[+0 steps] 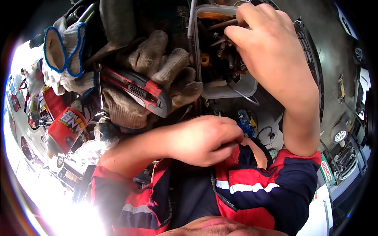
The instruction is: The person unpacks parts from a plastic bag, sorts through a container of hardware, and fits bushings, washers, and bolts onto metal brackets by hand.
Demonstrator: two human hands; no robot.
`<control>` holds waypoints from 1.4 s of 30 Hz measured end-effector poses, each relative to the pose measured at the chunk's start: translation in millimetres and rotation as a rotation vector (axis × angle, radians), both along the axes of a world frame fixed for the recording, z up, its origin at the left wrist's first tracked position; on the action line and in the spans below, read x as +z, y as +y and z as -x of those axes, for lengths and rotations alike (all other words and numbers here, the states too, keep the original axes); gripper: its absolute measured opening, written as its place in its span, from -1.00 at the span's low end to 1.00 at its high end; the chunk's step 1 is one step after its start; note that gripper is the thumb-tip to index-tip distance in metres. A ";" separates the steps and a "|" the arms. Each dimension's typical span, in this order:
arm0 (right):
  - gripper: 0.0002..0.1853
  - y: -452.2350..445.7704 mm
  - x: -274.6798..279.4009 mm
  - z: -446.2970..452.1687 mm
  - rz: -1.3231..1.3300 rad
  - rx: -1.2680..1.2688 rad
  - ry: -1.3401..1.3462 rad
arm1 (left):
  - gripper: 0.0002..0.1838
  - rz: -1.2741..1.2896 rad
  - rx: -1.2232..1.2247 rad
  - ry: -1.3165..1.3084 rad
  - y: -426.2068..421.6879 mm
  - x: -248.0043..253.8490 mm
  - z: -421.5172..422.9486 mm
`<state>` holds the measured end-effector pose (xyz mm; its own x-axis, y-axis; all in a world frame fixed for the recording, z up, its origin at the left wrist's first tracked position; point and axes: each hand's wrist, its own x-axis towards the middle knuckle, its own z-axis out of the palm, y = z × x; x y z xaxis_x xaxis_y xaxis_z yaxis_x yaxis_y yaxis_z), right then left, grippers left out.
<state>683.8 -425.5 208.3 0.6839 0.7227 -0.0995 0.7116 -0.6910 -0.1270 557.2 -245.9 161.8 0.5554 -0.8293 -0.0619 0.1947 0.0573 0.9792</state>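
My right hand is over a clear plastic bin, its fingers curled toward the mixed tools and metal parts inside. A thin rod in the bin ends near its fingertips; whether they grip it is hidden. A yellow ring-shaped piece lies among the dark parts. Held before my chest, my left hand is closed, and its curled fingers hide anything in them. Just beyond those fingers a curved tan shape shows, too unclear to name. Above my left forearm lie a red and black utility knife and soiled work gloves.
White gloves with blue trim are heaped at the upper left. Beneath them is a red container with partly readable lettering. A blue object and cables are below the bin. Vehicles appear along the right edge.
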 end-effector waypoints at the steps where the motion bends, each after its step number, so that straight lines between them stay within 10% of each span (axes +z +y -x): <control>1: -0.77 -3.2 -7.3 1.9 0.023 0.019 -0.030 | -0.85 0.005 0.008 -0.006 -0.3 -1.2 1.1; 22: -0.90 -28.0 13.8 38.1 -0.647 -0.385 0.477 | -0.75 0.105 0.123 0.324 10.7 11.0 -6.1; 30: -0.87 -31.1 16.8 57.0 -0.714 -0.325 0.355 | -0.42 0.176 0.288 0.601 12.7 17.0 -3.7; 42: -0.76 -38.5 7.2 64.1 -0.744 -0.078 0.174 | -0.59 0.338 0.459 0.550 8.0 4.7 2.0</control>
<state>619.7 -464.0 215.5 0.7550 0.5913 0.2833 0.5912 -0.4269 -0.6843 555.1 -237.9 166.4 0.8095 -0.5472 -0.2128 0.5306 0.5265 0.6643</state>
